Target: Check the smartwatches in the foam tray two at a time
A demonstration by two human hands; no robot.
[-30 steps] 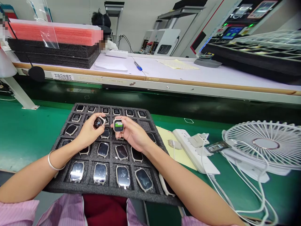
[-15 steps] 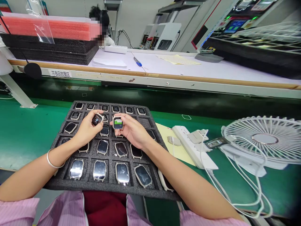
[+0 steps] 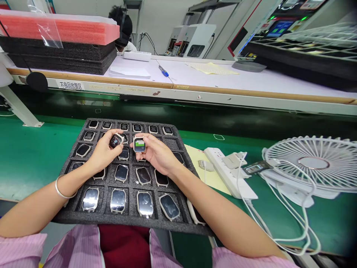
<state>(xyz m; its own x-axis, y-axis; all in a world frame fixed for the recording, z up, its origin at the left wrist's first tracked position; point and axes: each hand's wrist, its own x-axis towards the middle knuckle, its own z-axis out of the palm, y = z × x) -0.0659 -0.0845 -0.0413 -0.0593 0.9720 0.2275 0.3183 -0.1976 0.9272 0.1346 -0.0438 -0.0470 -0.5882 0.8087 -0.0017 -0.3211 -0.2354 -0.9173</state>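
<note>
A black foam tray (image 3: pixel 178 143) lies in front of me with several strapless smartwatch bodies in its pockets. My left hand (image 3: pixel 102 154) is closed round one watch body (image 3: pixel 115 141) whose screen is dark with a faint picture. My right hand (image 3: pixel 156 153) grips a second watch body (image 3: pixel 139 144) whose screen is lit white and green. Both hands hover over the middle of the tray, close together. A silver bangle (image 3: pixel 63 190) is on my left wrist.
Right of the tray lie a yellow sheet (image 3: pixel 208 176), a white power strip (image 3: pixel 230 173) with plugs and cables, and a white desk fan (image 3: pixel 314 165) lying flat. Behind the green belt runs a white bench with stacked foam (image 3: pixel 60 48). A person (image 3: pixel 122 28) sits beyond it.
Both hands hold the same watch bodies in nearly the same pose. The view has shifted a little, so everything sits slightly higher in the picture.
</note>
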